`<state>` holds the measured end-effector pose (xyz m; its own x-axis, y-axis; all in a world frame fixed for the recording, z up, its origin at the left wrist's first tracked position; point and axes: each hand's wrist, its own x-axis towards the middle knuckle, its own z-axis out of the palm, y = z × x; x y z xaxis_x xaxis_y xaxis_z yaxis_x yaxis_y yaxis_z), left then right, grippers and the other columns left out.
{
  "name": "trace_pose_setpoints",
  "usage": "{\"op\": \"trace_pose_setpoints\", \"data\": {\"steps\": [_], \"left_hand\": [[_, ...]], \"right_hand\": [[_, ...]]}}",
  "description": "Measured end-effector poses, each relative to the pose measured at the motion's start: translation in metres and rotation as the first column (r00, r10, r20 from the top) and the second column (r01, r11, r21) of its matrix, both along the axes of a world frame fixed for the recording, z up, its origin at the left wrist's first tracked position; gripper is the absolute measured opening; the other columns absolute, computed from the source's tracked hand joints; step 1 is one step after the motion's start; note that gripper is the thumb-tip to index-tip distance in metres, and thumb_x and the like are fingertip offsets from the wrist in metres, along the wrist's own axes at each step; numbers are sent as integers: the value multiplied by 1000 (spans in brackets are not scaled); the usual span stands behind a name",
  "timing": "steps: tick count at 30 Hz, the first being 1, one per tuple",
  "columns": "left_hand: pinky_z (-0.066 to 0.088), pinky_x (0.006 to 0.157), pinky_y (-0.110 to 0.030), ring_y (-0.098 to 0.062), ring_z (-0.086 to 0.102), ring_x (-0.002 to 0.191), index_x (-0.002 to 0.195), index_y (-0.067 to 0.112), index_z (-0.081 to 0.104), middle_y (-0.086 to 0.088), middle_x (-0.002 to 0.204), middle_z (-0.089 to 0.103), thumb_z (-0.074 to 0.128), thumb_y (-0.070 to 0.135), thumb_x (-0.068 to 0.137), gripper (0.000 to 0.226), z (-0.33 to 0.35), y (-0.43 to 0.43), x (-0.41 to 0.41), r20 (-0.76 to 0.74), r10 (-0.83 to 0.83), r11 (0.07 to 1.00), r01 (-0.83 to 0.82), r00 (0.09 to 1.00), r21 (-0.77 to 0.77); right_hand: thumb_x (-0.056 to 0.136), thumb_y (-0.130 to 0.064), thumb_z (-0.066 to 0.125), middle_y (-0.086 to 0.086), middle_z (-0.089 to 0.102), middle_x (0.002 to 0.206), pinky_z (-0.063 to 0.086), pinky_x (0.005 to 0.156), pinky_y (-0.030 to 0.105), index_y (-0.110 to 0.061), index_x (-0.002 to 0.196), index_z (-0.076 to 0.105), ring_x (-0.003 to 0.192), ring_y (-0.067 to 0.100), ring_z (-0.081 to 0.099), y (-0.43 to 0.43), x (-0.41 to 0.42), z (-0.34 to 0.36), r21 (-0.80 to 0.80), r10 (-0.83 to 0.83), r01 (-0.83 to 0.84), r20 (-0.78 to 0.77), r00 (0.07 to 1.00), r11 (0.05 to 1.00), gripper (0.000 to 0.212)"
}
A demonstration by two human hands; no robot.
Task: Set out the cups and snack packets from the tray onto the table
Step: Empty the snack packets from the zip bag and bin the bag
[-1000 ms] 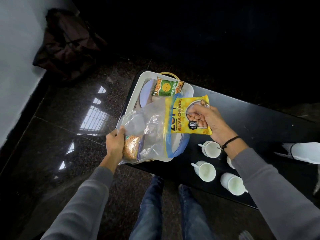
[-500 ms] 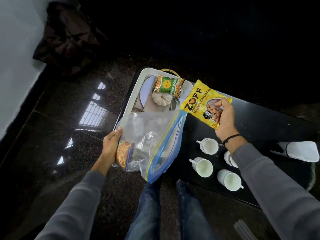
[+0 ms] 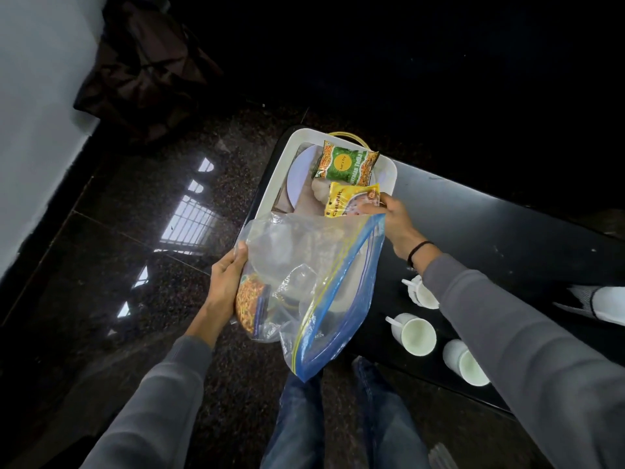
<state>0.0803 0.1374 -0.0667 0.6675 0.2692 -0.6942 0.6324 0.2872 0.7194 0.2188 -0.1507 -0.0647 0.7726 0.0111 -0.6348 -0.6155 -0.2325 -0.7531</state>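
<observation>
My left hand (image 3: 227,282) grips the lower left side of a clear zip bag (image 3: 314,286) with a blue seal, held over the near end of the white tray (image 3: 270,184). An orange snack packet (image 3: 249,304) lies inside the bag by my left palm. My right hand (image 3: 394,220) pinches the yellow soya chunks packet (image 3: 345,201) just above the bag's upper edge, over the tray. A green snack packet (image 3: 346,163) lies on the tray's far end. Three white cups (image 3: 414,333) (image 3: 465,362) (image 3: 421,294) stand on the black table (image 3: 490,231), partly behind my right sleeve.
A pale plate (image 3: 299,176) and a white lumpy item lie in the tray under the packets. A white object (image 3: 605,304) sits at the table's right edge. A dark bag (image 3: 142,69) leans on the wall at far left. Polished dark floor lies left of the table.
My right hand carried the yellow packet from out over the table back left and down to the tray, by the bag's top edge. The bag has sagged lower; my left hand keeps its grip.
</observation>
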Motion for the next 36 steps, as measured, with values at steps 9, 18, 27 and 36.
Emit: {"op": "trace_pose_setpoints", "data": {"steps": [9,18,27,36], "left_hand": [[62,62,-27,-18,78,75,90,22,83,-5,87,81,58,34,102,31,-6,2,6,-4,17,999,-17,1000,-34],[61,57,-28,-19,77,68,88,19,81,-6,83,80,59,37,101,31,-8,-15,7,-23,24,999,-25,999,-38],[61,81,-44,-30,73,86,89,17,79,-6,87,79,60,44,99,33,-10,-33,14,-51,74,995,-71,996,71],[60,87,-50,-33,73,91,94,19,79,-13,98,78,59,41,101,31,-11,-52,27,-17,53,997,-51,998,64]], "right_hand": [[95,1,64,6,69,90,59,72,31,6,115,63,67,2,72,14,10,-15,24,30,-28,-64,998,999,20],[97,-1,46,15,69,107,54,94,43,-5,106,70,96,28,63,-15,-12,-4,-154,-175,166,-42,984,974,26],[83,-5,71,-4,66,59,48,52,19,-17,76,74,54,10,56,-39,-51,61,63,-437,433,138,889,899,14],[92,4,67,13,77,83,60,71,21,1,101,74,71,19,76,-20,-79,77,277,-53,54,-11,999,959,12]]}}
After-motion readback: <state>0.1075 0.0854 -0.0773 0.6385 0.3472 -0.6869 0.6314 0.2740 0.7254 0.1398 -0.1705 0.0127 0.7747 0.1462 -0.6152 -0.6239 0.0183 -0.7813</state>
